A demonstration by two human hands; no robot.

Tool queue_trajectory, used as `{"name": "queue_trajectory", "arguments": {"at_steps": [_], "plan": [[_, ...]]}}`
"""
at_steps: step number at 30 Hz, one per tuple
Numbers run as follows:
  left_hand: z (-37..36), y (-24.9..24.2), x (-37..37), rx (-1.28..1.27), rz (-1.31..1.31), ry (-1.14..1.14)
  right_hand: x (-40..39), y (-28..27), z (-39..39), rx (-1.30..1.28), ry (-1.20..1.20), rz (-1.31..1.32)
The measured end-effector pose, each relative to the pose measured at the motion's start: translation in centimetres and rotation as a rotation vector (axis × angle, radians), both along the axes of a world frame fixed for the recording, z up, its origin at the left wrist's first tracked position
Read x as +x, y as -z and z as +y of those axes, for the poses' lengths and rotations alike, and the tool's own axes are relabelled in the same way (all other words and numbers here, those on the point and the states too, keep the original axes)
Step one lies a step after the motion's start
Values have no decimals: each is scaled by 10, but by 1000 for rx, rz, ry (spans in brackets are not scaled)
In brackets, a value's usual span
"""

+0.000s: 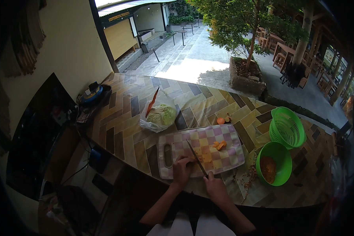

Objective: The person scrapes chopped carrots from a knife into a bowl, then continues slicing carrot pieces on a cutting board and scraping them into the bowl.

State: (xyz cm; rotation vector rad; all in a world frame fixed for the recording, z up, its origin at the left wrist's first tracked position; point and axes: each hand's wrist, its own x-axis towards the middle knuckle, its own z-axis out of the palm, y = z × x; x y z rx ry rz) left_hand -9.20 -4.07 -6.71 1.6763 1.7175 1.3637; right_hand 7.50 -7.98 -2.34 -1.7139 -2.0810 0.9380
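Note:
A checkered pink and white cutting board (224, 157) lies before me on the table. My right hand (212, 184) is closed around the handle of a knife (196, 158), whose long blade points away and to the left over the board. Left of the blade, my left hand (182, 169) rests on the board with its fingers curled together; whatever they may hold is hidden. Small orange bits are scattered beside the blade. A little pile of orange pieces (219, 145), looking like cut carrot, sits on the right half of the board.
A plastic bag with cabbage (161, 115) stands behind the board. Carrot ends (221, 120) lie past its far edge. To the right are a green bowl (285, 165) holding orange bits and a green colander (289, 129). Peelings (248, 177) lie near the table's front edge.

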Motion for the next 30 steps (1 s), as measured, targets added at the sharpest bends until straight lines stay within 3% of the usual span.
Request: {"name": "queue_trajectory", "arguments": {"at_steps": [4,10,13,30], "plan": [[1,2,-1,30,-10,20,-10,8,13,55,-21,-75],[0,-9,-1,-19,-10,-7,8,28,25,205,-73,191],[-2,-6,0,-29,-15,-20,12,6,13,74,-29,241],[-2,-6,0,49,-29,3,5,16,24,-11,-115,47]]}}
